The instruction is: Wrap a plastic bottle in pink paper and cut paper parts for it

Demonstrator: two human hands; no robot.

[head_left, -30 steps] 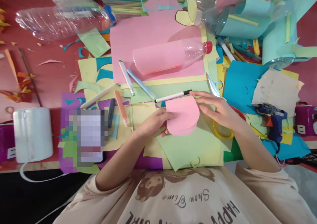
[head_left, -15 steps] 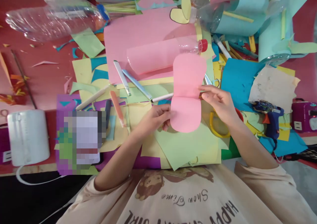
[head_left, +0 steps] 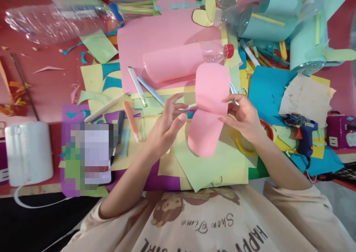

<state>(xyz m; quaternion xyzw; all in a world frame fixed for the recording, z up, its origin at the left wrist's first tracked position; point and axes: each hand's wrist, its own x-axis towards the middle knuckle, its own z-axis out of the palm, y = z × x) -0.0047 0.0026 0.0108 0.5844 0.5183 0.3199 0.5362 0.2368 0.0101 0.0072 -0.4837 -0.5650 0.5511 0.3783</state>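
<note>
A pink paper cutout (head_left: 213, 87) with two rounded lobes and a crease across its narrow middle is held above the table. My right hand (head_left: 241, 116) pinches its right edge near the crease, thumb and fingers on either side. To the left of the cutout, my left hand (head_left: 174, 122) is apart from it, fingers spread. A white pen (head_left: 191, 107) lies partly behind the cutout. Just beyond is a plastic bottle (head_left: 178, 61) wrapped in pink paper, with a red cap, lying on a pink sheet (head_left: 133, 40).
Scissors with a yellow and red handle (head_left: 244, 148) lie under my right wrist. A blue glue gun (head_left: 306, 133) rests at the right. Several markers, including an orange one (head_left: 130, 120), a phone (head_left: 97, 155) and a clear bottle (head_left: 61, 22) are on the left.
My left hand has let go of the pink cutout and moved left and up, its fingers opening. The cutout's lower lobe has swung down and left in my right hand.
</note>
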